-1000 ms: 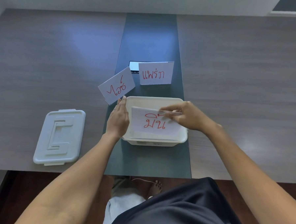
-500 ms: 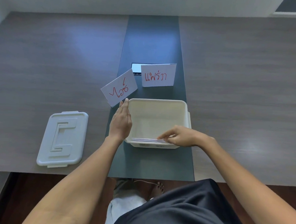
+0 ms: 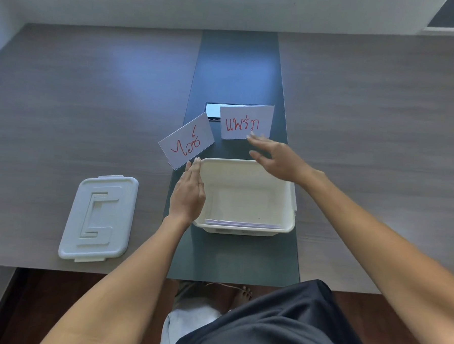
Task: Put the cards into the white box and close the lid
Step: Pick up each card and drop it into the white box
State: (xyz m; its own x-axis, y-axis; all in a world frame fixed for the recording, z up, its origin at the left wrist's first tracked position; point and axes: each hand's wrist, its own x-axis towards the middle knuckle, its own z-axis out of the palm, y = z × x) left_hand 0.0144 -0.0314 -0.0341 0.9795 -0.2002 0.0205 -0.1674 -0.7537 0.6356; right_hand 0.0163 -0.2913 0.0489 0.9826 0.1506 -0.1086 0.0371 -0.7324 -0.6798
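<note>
The white box (image 3: 290,201) stands open on the dark centre strip of the table. Cards (image 3: 244,223) lie inside it against the near wall. My left hand (image 3: 189,192) rests flat against the box's left wall, holding nothing. My right hand (image 3: 276,157) hovers over the box's far right corner, fingers spread, fingertips at the lower edge of a standing card (image 3: 245,122) with red writing. A second, tilted card (image 3: 186,140) with red writing stands just beyond my left fingertips. The white lid (image 3: 100,217) lies flat on the table to the left.
A dark phone (image 3: 212,111) lies behind the two standing cards. The grey wooden table (image 3: 367,126) stretches wide on both sides; its near edge runs just below the lid and the box. My lap and feet show below the edge.
My right hand lowered a card with red writing into the box, let it go at the near wall, then lifted and reached forward to the standing card. My left hand stayed put.
</note>
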